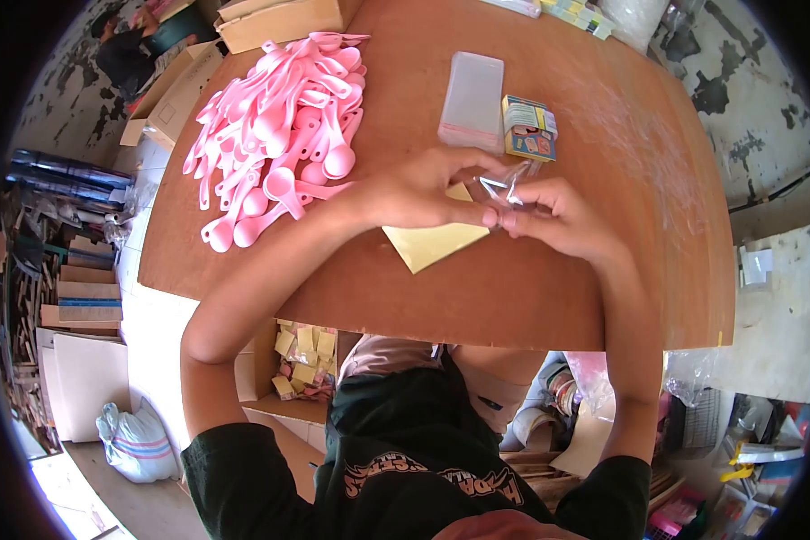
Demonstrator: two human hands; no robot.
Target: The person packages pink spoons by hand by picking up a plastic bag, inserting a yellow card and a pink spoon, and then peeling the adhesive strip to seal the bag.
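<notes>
The left grip [421, 193] and right grip [565, 216] both pinch a clear plastic bag [504, 189]; uneven tugging could split its film.

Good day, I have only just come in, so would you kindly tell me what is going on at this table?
A person's left hand and right hand meet at a piece of clear plastic over the brown table; each hand's exact grip is hard to tell. A yellow card shows beneath the left hand. Beyond the hands lie a stack of clear bags and small printed cards, with a heap of pink scoops off to the left.
</notes>
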